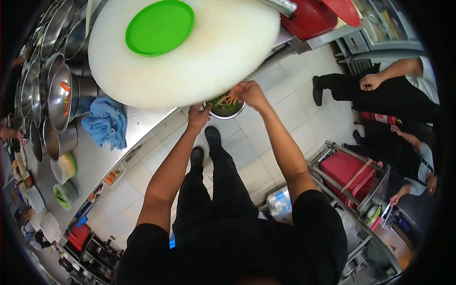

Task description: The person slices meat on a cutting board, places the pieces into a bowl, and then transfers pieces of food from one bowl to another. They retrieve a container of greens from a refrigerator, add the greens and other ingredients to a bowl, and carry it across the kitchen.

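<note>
My left hand is closed on the rim of a metal bowl, held just below the near edge of a thick white cutting board. Orange strips that look like carrot lie in the bowl over something green. Above the bowl's right side is my right hand, its fingers curled by the board's edge and slightly blurred. Whether a strip sits between those fingers is hard to make out. On the board lies a round green lid.
Stacked metal bowls, one with orange pieces, and a blue cloth stand on the steel counter at left. A red container sits at upper right. Other people are at the right, near a metal rack.
</note>
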The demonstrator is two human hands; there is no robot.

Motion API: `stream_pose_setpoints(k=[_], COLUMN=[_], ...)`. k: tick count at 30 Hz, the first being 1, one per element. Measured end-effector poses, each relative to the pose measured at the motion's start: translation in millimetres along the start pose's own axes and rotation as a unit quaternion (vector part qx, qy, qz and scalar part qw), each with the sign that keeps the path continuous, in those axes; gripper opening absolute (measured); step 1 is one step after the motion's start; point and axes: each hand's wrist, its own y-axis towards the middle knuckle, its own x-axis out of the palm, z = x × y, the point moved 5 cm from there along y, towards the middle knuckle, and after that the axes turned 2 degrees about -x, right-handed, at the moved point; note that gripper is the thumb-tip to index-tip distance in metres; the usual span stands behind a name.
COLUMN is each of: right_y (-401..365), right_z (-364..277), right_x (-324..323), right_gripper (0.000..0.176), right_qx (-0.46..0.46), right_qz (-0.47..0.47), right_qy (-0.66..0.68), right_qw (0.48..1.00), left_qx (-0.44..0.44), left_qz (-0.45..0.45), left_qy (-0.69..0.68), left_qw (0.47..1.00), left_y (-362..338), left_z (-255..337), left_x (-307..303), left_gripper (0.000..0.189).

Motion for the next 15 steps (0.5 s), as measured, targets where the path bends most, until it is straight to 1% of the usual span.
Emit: stream_pose_setpoints(k=[1,2,3,5,6,7,9,10,11,13,14,15], right_y=[-12.7,-28.2,-41.8,-67.4,-80.2,-96.8,-135.1,-155.3,-172.6,-207.0,-216.3,-235.0], right_z=[4.7,-1.8,-2.6,-14.3,-13.2,-16.4,-30.8,-38.3,-42.6,-52.6,-42.2,-40.9], right_x=[6.1,5.5,2.1,-2.7,-8.9,-13.8,-26.3,-30.5,-31.3,-27.6,-22.8,-20.5], right_gripper=[0.022,0.029,0.029,0.037,0.033,0.033,0.03,0.026,0.026,0.025,0.023,0.023], right_qx=[0.009,-0.006,-0.005,-0.071,-0.024,-0.022,-0.012,0.014,0.016,-0.028,-0.063,-0.059], right_qz=[-0.011,0.017,0.027,0.062,0.053,0.067,0.138,0.158,0.174,0.208,0.203,0.22], right_qy=[-0.053,-0.162,-0.163,-0.211,-0.154,-0.151,-0.129,-0.126,-0.126,-0.111,-0.076,-0.077], right_qw=[0.999,0.987,0.986,0.973,0.986,0.986,0.982,0.979,0.977,0.971,0.974,0.971], left_qx=[0.0,-0.002,-0.002,0.013,0.022,0.027,0.055,0.06,0.07,0.086,0.101,0.114], left_qz=[-0.01,-0.025,-0.04,-0.059,-0.071,-0.083,-0.089,-0.104,-0.119,-0.15,-0.174,-0.198], left_qy=[-0.006,0.006,0.019,0.022,0.025,0.031,0.007,0.01,0.007,0.005,0.01,0.015], left_qw=[1.0,1.0,0.999,0.998,0.997,0.996,0.994,0.993,0.99,0.985,0.98,0.973], left_y=[-4.0,-10.7,-18.1,-33.2,-41.5,-50.3,-65.0,-74.8,-84.5,-106.0,-120.9,-136.5], left_z=[4.2,9.3,15.1,24.0,26.1,27.5,27.8,26.9,28.7,33.2,38.8,42.4], left_x=[5.3,9.4,12.8,19.1,20.7,23.0,28.4,31.7,35.0,42.4,47.9,54.4], left_gripper=[0.012,0.012,0.013,0.014,0.014,0.014,0.022,0.022,0.023,0.023,0.023,0.024])
